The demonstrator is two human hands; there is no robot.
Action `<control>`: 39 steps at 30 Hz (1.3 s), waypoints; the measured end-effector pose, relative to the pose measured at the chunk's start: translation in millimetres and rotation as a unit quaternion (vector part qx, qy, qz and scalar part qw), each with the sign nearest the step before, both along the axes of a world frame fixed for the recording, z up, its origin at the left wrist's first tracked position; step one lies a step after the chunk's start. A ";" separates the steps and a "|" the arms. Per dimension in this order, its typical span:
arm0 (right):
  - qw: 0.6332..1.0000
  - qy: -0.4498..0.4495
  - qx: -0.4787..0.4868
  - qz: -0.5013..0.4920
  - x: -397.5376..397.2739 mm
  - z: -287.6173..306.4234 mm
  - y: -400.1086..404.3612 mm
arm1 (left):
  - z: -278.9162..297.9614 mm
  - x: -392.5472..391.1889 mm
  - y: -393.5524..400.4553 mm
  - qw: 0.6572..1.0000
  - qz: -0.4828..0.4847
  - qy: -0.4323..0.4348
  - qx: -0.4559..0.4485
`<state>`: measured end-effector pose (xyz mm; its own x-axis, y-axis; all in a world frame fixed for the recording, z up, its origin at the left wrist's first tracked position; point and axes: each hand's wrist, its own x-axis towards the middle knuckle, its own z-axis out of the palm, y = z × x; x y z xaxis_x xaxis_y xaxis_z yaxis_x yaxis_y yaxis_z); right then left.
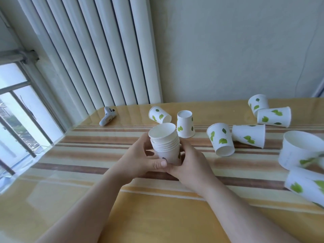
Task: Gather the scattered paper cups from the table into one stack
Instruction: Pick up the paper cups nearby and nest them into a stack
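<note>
On the striped table (157, 213), near its middle: both hands meet around one stack of nested cups (165, 146).
Left hand (140, 160): curled round the stack's left side, thumb across the front.
Right hand (191, 165): wrapped round the stack's right side and base.
Stack: held upside down, tilted slightly left (rims showing as ridges).
Loose cups: one inverted cup (185, 124) just behind the stack; a tipped cup (159, 114) left of it; others lie scattered to the right.
Far left corner: a white controller (107, 116).
</note>
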<state>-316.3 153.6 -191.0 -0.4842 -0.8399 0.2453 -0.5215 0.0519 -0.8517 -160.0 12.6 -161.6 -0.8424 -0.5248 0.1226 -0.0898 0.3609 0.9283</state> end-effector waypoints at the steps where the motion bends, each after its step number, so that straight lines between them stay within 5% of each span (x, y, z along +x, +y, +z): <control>1: 1.000 -0.003 0.000 -0.007 0.0 0.9 -0.1 | -5.2 0.4 -0.3 1.000 0.004 -0.021 -0.014; 6: 1.000 0.023 0.012 -0.009 -0.6 1.0 -0.7 | -14.1 -6.0 0.7 0.988 -0.004 -0.117 -0.098; 11: 0.998 0.024 0.057 0.009 -4.3 6.2 8.1 | -19.9 -2.3 -7.7 0.983 0.102 -0.063 -0.138; 14: 0.998 -0.010 0.012 -0.065 -15.6 20.2 3.9 | -20.6 0.0 -18.1 0.975 0.147 -0.053 -0.158; 19: 0.986 0.098 0.038 -0.132 -50.8 62.5 -40.6 | -23.7 -2.6 -20.8 0.979 0.146 -0.050 -0.133; 25: 0.905 0.278 0.320 -0.021 -72.8 83.9 -89.9 | -26.0 2.3 -23.5 0.982 0.124 -0.060 -0.130; 32: 0.894 0.380 0.223 -0.073 -74.1 69.2 -65.4 | -23.5 1.8 -24.4 0.984 0.122 -0.047 -0.121; 37: 0.833 0.394 0.383 -0.060 -62.1 74.8 -41.1 | -21.8 2.3 -21.9 0.985 0.117 -0.046 -0.121; 39: 0.822 0.420 0.379 -0.061 -57.1 75.0 -35.9 | -20.6 3.4 -20.9 0.985 0.119 -0.044 -0.119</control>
<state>-373.4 117.6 -116.0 -0.5031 -0.8636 -0.0343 -0.8609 0.4972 0.1079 -156.6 -8.2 -182.2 -0.7123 -0.6735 0.1974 -0.2741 0.5259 0.8052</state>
